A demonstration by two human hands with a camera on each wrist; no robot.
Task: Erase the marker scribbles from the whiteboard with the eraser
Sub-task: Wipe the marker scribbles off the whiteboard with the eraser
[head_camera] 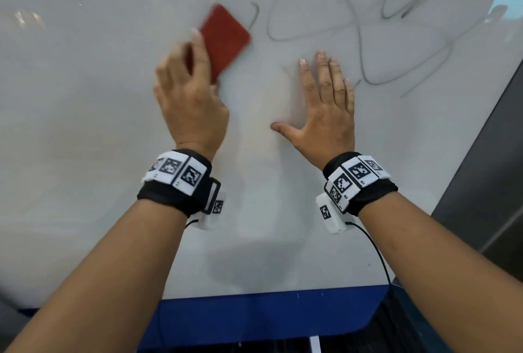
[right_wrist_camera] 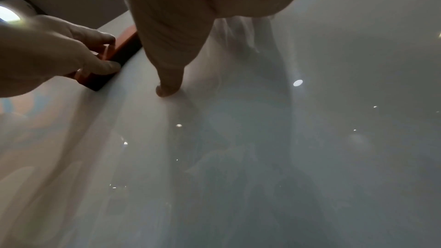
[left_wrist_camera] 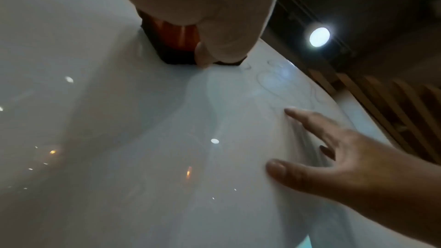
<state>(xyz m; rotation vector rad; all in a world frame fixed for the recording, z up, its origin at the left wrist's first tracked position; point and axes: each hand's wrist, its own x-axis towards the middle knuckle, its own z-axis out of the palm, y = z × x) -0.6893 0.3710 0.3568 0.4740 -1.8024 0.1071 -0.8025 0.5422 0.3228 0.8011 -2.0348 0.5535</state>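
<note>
While the left hand (head_camera: 192, 103) grips the red eraser (head_camera: 225, 41) flat on the whiteboard (head_camera: 85, 126), the right hand (head_camera: 325, 109) lies spread, bracing. Best sweep right with even pressure into the scribbles (head_camera: 368, 50). Only the right wrist view shows the thumb pinching the eraser's dark edge.

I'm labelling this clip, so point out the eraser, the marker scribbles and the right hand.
eraser (head_camera: 226, 38): head view, middle of its red back.
marker scribbles (head_camera: 368, 75): head view, on a grey loop line.
right hand (head_camera: 325, 115): head view, back of the hand, flat on the board.
</note>
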